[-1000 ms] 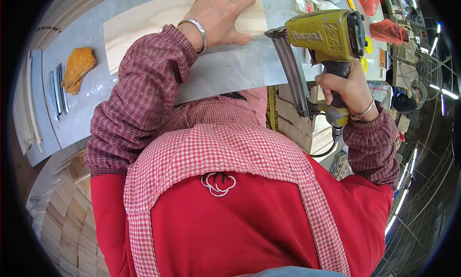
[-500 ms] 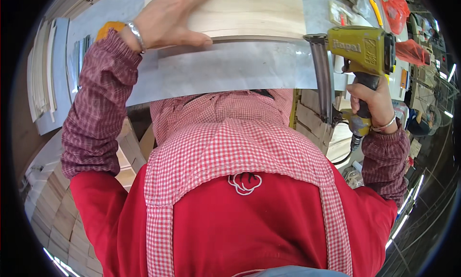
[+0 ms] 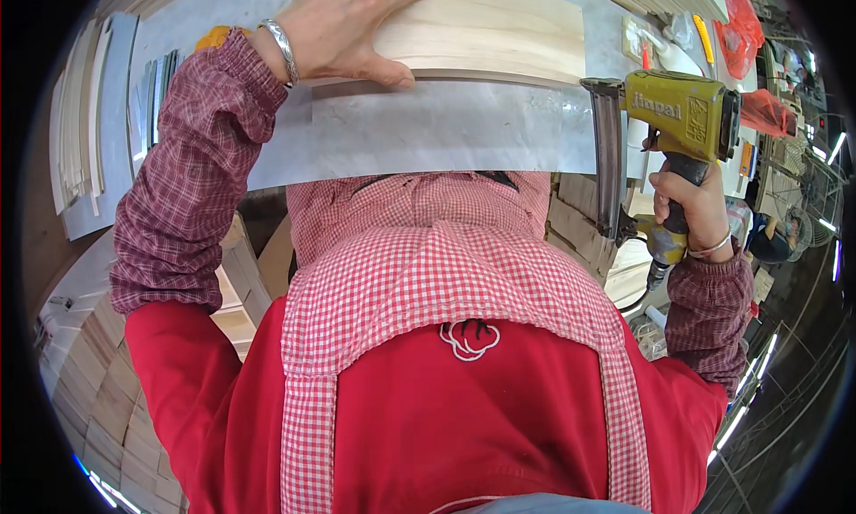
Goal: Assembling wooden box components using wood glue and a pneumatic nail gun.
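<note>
A pale wooden board [image 3: 508,32] lies at the far side of my body on the grey metal-like worktop [image 3: 428,131]. My left hand [image 3: 343,32] rests on its left part with fingers spread and the thumb along the near edge. In my right hand [image 3: 698,204] is a yellow-green air nail gun [image 3: 675,113], gripped by its black handle. The nose of the gun is right at the board's near right corner; whether they touch I cannot tell. Its long dark magazine hangs toward me, and a hose fitting shows below the handle.
Thin wood strips [image 3: 85,122] stand at the far left. Beyond the gun are a yellow-handled tool [image 3: 703,38] and red plastic bags [image 3: 738,32]. Stacked wooden blocks [image 3: 102,385] are at lower left. A fan [image 3: 796,229] stands at the right.
The whole view has shifted slightly, so board, hands and gun sit a little lower and further right. The gun's nose keeps its place at the board's corner. Both hands hold the same pose.
</note>
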`<act>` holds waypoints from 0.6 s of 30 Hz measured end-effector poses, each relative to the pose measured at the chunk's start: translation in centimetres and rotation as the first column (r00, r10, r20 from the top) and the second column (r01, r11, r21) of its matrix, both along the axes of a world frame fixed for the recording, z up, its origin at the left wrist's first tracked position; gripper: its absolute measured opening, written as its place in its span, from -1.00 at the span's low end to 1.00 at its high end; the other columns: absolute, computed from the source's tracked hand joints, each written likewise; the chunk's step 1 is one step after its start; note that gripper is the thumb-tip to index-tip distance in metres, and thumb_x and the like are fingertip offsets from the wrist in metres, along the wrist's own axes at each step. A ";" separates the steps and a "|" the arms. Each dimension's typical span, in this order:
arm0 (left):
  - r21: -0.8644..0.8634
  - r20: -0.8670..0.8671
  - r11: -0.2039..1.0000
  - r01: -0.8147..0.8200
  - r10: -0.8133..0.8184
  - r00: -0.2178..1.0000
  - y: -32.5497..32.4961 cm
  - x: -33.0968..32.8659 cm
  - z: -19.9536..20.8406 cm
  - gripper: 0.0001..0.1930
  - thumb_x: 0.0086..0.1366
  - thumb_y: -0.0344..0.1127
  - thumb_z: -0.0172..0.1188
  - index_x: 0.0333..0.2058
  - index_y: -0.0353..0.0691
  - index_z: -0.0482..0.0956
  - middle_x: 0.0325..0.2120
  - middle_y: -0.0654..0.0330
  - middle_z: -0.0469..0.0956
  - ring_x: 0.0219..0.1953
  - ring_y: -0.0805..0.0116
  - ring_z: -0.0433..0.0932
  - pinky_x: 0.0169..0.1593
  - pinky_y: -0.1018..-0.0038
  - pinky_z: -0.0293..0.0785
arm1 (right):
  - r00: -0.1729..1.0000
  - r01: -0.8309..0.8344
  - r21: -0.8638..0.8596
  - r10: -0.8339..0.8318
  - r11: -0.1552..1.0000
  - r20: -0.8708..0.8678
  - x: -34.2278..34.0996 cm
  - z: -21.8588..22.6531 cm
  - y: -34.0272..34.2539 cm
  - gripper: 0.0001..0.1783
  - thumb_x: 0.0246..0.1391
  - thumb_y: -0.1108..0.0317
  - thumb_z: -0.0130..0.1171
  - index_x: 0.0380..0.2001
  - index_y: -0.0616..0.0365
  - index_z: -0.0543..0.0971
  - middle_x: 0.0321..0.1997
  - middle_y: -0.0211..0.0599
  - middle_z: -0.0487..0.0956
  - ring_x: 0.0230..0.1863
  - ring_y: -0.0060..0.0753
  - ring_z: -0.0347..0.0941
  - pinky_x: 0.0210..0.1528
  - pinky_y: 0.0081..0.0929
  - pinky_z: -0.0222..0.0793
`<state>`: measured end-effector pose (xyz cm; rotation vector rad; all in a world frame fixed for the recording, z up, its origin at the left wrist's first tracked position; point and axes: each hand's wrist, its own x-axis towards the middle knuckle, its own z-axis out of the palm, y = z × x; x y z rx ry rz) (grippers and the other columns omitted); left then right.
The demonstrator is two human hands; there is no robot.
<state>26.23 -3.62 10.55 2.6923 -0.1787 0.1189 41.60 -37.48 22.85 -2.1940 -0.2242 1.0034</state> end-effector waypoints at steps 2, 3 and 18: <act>0.036 0.038 0.999 0.008 -0.010 0.999 -0.1 0.2 -0.2 -0.15 -0.18 0.19 0.32 0.01 -0.30 0.37 -0.07 -0.12 0.37 -0.08 -0.01 0.36 0.03 0.25 0.34 | 1.000 0.007 -0.007 -0.007 1.000 0.000 0.0 0.0 0.0 -0.88 -0.17 0.56 0.10 -0.45 0.30 0.46 -0.81 -0.36 0.38 -0.84 -0.57 0.19 -0.73 -0.68 0.15; 0.054 0.057 0.998 0.012 -0.015 0.998 -0.2 0.4 -0.3 -0.16 -0.18 0.18 0.32 0.00 -0.31 0.37 -0.07 -0.12 0.37 -0.09 -0.01 0.37 0.03 0.26 0.34 | 1.000 0.011 -0.011 -0.011 1.000 -0.001 0.1 -0.1 0.1 -0.88 -0.17 0.56 0.10 -0.45 0.30 0.47 -0.81 -0.37 0.38 -0.84 -0.57 0.20 -0.73 -0.68 0.15; 0.050 0.164 0.998 0.033 -0.041 0.986 -5.1 5.8 -0.9 -0.19 -0.19 0.13 0.32 -0.04 -0.33 0.36 -0.12 -0.11 0.40 -0.15 0.01 0.37 0.01 0.25 0.33 | 0.998 -0.027 0.106 0.034 0.994 -0.061 -0.4 0.2 0.3 -0.73 -0.19 0.61 0.13 -0.29 0.30 0.48 -0.69 -0.38 0.42 -0.80 -0.61 0.23 -0.73 -0.71 0.14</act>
